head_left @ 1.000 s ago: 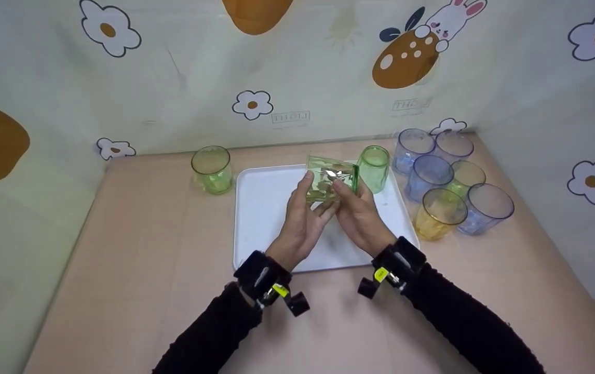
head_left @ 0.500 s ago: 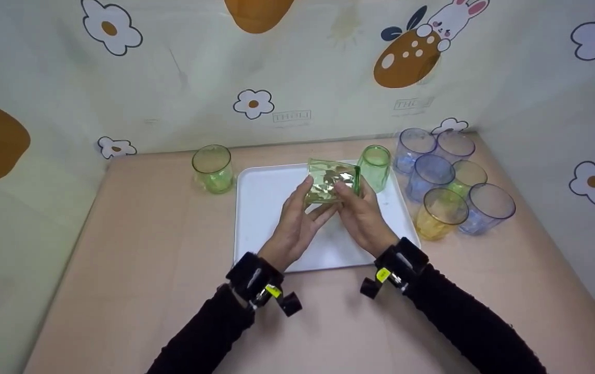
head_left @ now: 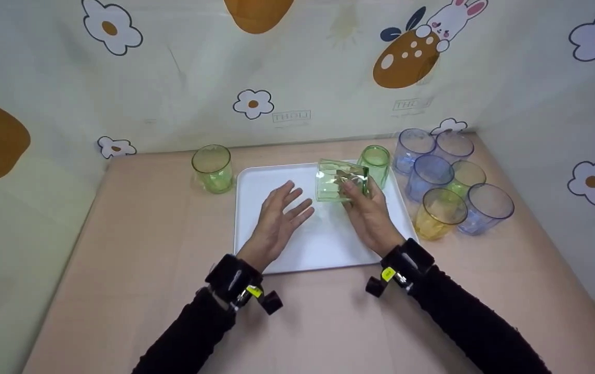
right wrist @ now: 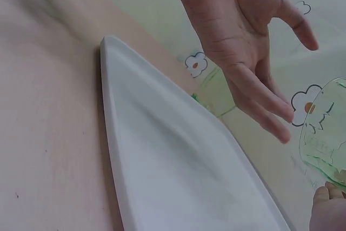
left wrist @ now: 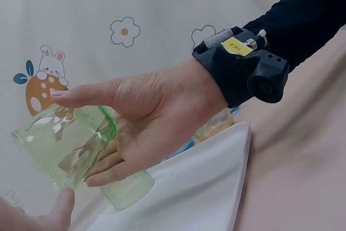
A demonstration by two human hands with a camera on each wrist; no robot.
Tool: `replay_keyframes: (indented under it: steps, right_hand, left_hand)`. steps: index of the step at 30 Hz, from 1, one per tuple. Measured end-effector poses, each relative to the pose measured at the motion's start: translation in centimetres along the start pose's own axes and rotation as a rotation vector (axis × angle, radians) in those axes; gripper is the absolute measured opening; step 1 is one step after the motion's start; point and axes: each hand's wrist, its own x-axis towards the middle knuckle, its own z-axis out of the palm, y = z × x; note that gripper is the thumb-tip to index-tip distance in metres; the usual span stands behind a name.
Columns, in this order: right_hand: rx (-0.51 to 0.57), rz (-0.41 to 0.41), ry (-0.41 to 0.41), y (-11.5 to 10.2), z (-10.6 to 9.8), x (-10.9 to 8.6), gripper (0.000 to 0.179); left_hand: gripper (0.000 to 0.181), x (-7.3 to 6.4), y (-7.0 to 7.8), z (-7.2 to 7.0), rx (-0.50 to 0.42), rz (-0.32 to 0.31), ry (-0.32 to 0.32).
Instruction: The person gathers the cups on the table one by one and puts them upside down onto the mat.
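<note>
I'd call this a one-handed holding step: the right hand (head_left: 369, 212) is clamped on a sideways green cup (head_left: 329, 183) over the far part of the white tray (head_left: 308, 254), the left hand (head_left: 275, 224) clear with fingers apart, the next move probably wanting a steady grip.

Tabletop recording booth, apparently
I see printed sheeting (head_left: 302, 57) (rabbits (head_left: 449, 25), flowers (head_left: 253, 104)) walling three sides of a table (head_left: 136, 234), and wrist-worn cameras (head_left: 272, 302).
</note>
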Motion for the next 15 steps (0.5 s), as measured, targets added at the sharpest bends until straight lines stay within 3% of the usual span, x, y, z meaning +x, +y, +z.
replay_keyframes:
  steps: [9,15]
  right_hand:
    - [-0.048,-0.033,0.031,-0.3,-1.3,0.2,0.087]
    - [-0.099,-0.034,0.039,-0.3,-1.9,0.3,0.079]
  left_hand:
    - [0.057,0.1,2.1,-3.0,0.104,0.103,0.066]
    - [0.056,0.4,4.6,-4.9,0.221,0.232,0.145]
